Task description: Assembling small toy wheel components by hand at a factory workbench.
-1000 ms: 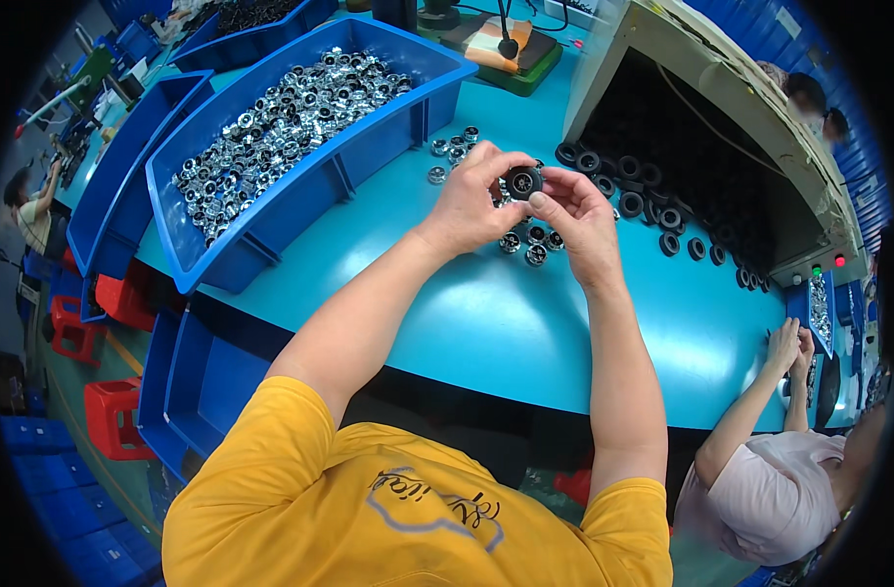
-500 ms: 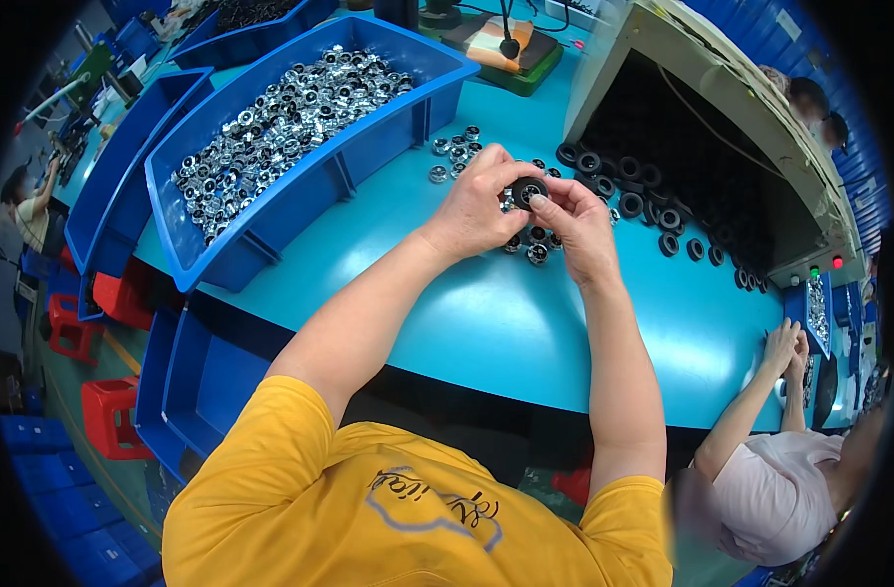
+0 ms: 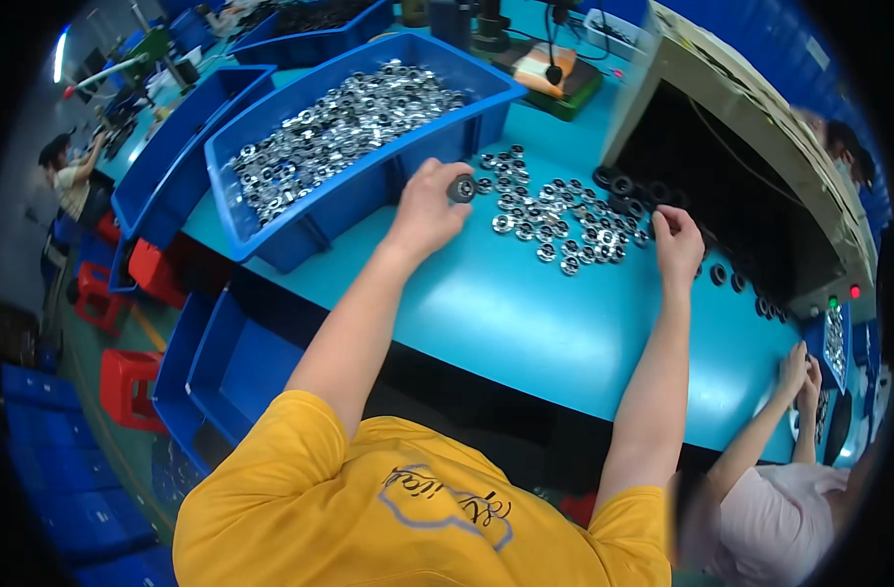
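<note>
My left hand (image 3: 429, 208) pinches a small dark ring part (image 3: 462, 188) just beside the near corner of a big blue bin (image 3: 271, 230) filled with shiny metal rings (image 3: 335, 132). My right hand (image 3: 678, 244) rests at the right end of a loose pile of silver rings (image 3: 559, 220) on the teal table (image 3: 525, 323), fingers curled near several black rubber rings (image 3: 628, 186). I cannot tell whether the right hand holds anything.
A grey machine housing (image 3: 750, 127) with a dark opening stands at the back right. More blue bins (image 3: 163, 176) sit to the left, red stools (image 3: 134, 386) below. A co-worker in a pale shirt (image 3: 780, 509) works at the right. Another person (image 3: 70, 176) sits far left.
My hands, joined over one ring part a second ago, have separated. The left carried the dark ring left toward the blue bin; the right moved right toward the black rings.
</note>
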`<action>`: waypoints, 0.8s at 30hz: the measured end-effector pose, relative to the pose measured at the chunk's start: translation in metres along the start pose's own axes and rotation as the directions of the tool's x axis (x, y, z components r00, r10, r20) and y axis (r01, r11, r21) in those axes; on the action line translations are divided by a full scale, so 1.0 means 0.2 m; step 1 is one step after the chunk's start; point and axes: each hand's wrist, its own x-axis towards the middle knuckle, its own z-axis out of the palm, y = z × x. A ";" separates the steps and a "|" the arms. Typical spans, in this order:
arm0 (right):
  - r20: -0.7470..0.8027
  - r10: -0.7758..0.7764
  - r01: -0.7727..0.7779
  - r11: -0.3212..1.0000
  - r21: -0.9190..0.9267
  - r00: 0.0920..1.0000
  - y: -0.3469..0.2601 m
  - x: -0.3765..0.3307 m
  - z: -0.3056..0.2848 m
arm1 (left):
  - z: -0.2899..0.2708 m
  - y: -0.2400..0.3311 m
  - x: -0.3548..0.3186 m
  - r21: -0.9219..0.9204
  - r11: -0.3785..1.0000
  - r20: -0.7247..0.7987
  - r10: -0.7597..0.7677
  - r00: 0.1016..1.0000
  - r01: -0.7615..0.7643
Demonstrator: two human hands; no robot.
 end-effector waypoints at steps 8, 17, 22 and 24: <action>-0.008 0.005 -0.008 0.934 -0.357 1.000 0.14 0.02 -0.04 | -0.05 -0.06 -0.08 -0.053 0.975 0.133 -0.205 0.970 0.214; 0.029 0.010 0.005 0.875 -0.483 1.000 0.11 -0.01 -0.08 | -0.07 0.03 -0.13 0.385 0.922 -0.010 -0.039 0.999 0.040; -0.046 -0.038 0.014 0.896 -0.444 0.998 -0.01 -0.02 -0.10 | 0.03 0.27 0.01 0.069 0.992 -0.064 0.112 0.992 -0.107; -0.039 -0.062 0.051 0.970 -0.239 0.997 -0.07 0.01 -0.10 | 0.13 0.33 0.06 -0.202 0.965 0.008 0.173 0.985 -0.168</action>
